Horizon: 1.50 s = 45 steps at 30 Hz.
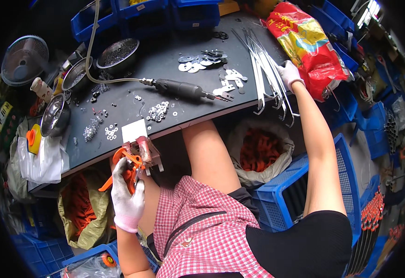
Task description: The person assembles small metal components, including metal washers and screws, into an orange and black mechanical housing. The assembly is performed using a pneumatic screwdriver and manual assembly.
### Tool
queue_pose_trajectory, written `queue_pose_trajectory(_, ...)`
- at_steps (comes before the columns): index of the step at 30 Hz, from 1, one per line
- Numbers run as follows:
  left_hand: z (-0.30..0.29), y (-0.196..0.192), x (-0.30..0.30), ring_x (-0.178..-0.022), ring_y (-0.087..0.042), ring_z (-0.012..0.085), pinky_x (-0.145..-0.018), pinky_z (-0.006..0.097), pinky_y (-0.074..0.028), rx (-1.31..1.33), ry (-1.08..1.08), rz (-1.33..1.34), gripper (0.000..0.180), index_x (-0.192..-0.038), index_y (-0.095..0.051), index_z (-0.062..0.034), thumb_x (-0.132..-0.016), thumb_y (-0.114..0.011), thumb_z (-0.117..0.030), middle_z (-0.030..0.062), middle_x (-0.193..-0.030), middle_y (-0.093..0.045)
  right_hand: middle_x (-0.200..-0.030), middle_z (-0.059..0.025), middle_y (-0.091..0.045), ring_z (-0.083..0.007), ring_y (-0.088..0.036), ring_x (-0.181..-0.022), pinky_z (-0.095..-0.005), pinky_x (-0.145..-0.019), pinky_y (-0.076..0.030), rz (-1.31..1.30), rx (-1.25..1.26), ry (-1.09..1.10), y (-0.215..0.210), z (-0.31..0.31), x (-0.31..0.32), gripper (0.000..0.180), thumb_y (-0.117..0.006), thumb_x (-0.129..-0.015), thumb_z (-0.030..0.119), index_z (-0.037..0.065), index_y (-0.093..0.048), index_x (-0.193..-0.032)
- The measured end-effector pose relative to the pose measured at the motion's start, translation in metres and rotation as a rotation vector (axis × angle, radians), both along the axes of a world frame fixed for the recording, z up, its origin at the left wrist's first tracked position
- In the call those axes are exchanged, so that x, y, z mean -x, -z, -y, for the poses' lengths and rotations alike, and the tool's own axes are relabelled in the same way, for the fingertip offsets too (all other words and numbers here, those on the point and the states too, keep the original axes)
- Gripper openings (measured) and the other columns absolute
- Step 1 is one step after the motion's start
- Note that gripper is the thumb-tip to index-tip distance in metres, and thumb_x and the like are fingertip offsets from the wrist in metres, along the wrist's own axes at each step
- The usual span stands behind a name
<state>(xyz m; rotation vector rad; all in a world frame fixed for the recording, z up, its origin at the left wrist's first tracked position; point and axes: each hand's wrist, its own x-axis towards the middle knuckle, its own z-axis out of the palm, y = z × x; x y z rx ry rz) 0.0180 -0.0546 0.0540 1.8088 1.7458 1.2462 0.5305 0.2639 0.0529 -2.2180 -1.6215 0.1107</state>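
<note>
My left hand, in a pale glove with a grey palm, grips an orange plastic handle piece just off the bench's front edge. Beside that piece is a small bench fixture with a reddish, worn block. My gloved right hand reaches far out to the right. Its fingers close at the side of a bundle of thin metal rods with hooked near ends; how many rods it holds cannot be made out. A red and yellow plastic bag lies just beyond that hand.
On the dark bench lie a black power screwdriver, white washers, flat metal plates and metal bowls. Sacks of orange parts stand below, near a blue crate. A fan stands far left.
</note>
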Motion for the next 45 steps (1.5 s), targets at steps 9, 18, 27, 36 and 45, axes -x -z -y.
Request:
queue_pose_trajectory(9,-0.015,-0.019,0.023,-0.116,-0.056,0.0228,-0.100,0.033,-0.043,-0.110,-0.079,0.290,0.051,-0.129,-0.045,0.0058,-0.080,-0.060,0.004,0.0171,-0.122,-0.057,-0.062,0.0092,-0.038,0.0011,-0.031,-0.049,-0.0175,-0.044,-0.024,-0.914,-0.309,-0.525,-0.034,0.203,0.131,0.045,-0.047,-0.099,0.012,0.006,-0.041,-0.143)
queue_pose_trajectory(18,-0.042,-0.026,0.055,-0.067,-0.054,0.0064,-0.058,0.020,-0.045,-0.091,-0.179,0.375,0.051,-0.133,-0.042,0.0022,-0.084,-0.058,0.002,0.0107,-0.119,-0.056,-0.065,-0.0118,-0.054,-0.0230,-0.056,-0.052,-0.0291,-0.052,-0.045,-0.399,-0.152,-1.065,0.024,0.293,0.197,0.048,-0.057,-0.075,-0.013,0.002,-0.064,-0.119)
queue_pose_trajectory(27,-0.037,-0.022,0.070,-0.084,-0.062,0.0115,-0.070,0.023,-0.050,-0.153,-0.221,0.164,0.047,-0.129,-0.045,0.0032,-0.084,-0.059,0.003,0.0106,-0.118,-0.059,-0.092,-0.0162,-0.070,-0.0192,-0.068,-0.069,-0.0250,-0.068,-0.051,-0.223,-0.005,-1.053,0.001,0.287,0.209,0.034,-0.053,-0.082,-0.012,-0.009,-0.062,-0.115)
queue_pose_trajectory(36,-0.032,-0.008,0.081,-0.113,-0.060,0.0247,-0.097,0.033,-0.047,-0.297,-0.214,-0.102,0.052,-0.127,-0.046,0.0022,-0.078,-0.063,0.006,0.0175,-0.119,-0.060,-0.063,-0.0011,-0.048,-0.0054,-0.036,-0.049,-0.0198,-0.045,-0.028,-1.157,0.604,-0.803,0.022,0.302,0.216,0.040,-0.061,-0.091,0.013,0.005,-0.056,-0.130)
queue_pose_trajectory(45,-0.027,0.001,0.086,-0.098,-0.061,0.0357,-0.081,0.039,-0.052,-0.256,-0.223,-0.223,0.055,-0.126,-0.044,-0.0013,-0.075,-0.064,-0.002,0.0205,-0.112,-0.057,-0.067,0.0022,-0.048,-0.0059,-0.044,-0.057,-0.0207,-0.057,-0.041,-0.880,0.581,-0.906,0.027,0.298,0.241,0.046,-0.048,-0.096,0.010,-0.002,-0.042,-0.140)
